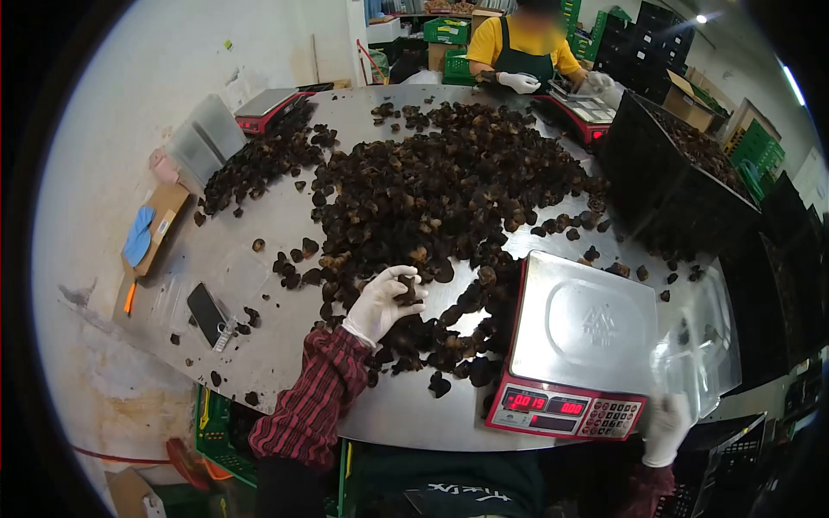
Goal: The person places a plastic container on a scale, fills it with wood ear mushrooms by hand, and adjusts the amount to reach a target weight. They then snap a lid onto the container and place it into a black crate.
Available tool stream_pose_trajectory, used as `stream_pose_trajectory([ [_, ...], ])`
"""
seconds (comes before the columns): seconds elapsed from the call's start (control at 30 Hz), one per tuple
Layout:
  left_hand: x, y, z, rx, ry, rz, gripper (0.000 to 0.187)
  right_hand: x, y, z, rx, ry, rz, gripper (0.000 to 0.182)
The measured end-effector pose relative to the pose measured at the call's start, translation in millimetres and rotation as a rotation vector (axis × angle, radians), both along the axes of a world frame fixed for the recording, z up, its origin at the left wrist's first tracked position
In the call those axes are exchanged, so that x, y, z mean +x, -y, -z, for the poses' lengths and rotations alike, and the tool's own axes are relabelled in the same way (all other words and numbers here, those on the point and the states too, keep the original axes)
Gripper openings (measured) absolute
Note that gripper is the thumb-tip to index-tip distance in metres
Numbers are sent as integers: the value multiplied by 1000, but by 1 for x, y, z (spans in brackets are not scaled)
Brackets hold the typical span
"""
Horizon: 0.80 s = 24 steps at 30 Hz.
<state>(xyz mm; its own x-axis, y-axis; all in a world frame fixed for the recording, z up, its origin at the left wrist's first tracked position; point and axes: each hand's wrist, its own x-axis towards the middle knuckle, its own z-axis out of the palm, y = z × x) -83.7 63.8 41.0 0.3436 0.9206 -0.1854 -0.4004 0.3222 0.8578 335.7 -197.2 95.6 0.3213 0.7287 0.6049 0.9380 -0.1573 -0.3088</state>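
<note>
My left hand point(386, 306), in a white glove, has its fingers curled round a dark brown piece point(406, 291) at the near edge of a big pile of dark, mushroom-like pieces point(414, 190). My right hand point(667, 429), also gloved and blurred, is beside the near right corner of a red scale point(583, 328). A clear plastic container point(691, 345) stands just above it, smeared by motion; whether the fingers touch it is unclear. The scale's steel plate is bare, and its red display reads -0.019.
Across the steel table point(250, 302), a person in yellow point(525, 52) works at another scale point(587, 112). A black crate point(673, 173) is at the right. On the left lie a phone point(207, 315), clear tubs point(205, 142), a third scale point(266, 108) and cardboard point(160, 226).
</note>
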Motion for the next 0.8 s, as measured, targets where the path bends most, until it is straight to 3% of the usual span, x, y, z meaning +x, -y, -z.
stream_pose_trajectory([
  [0.07,3,-3,0,-176,361,106,24,-35,-19,-4,-77,109,-160,29],
  [0.1,7,-12,14,-96,376,193,23,-47,-23,-3,-172,88,-206,29],
  [0.13,9,-26,36,73,214,308,19,-56,-28,-5,-268,103,-279,30],
  [0.2,44,-22,18,193,-669,220,27,-71,-33,-13,-327,57,-326,31],
  [0.27,77,-14,15,643,-1211,165,35,-80,-31,-22,-298,60,-289,32],
  [0.33,100,-18,42,962,-1574,118,36,-80,-28,-22,-267,59,-246,34],
  [0.43,113,-28,56,964,-1628,141,30,-76,-20,-22,-182,28,-137,25],
  [0.53,100,-26,48,865,-1478,141,20,-60,-12,-13,-66,9,-84,20],
  [0.67,35,17,-13,884,-1131,-44,19,-40,-5,-5,41,-34,33,12],
  [0.73,-14,47,-34,925,-1097,-225,12,-37,-5,-7,24,-168,89,18],
  [0.8,-72,82,-39,827,-1116,-412,10,-26,-6,1,57,-144,94,20],
])
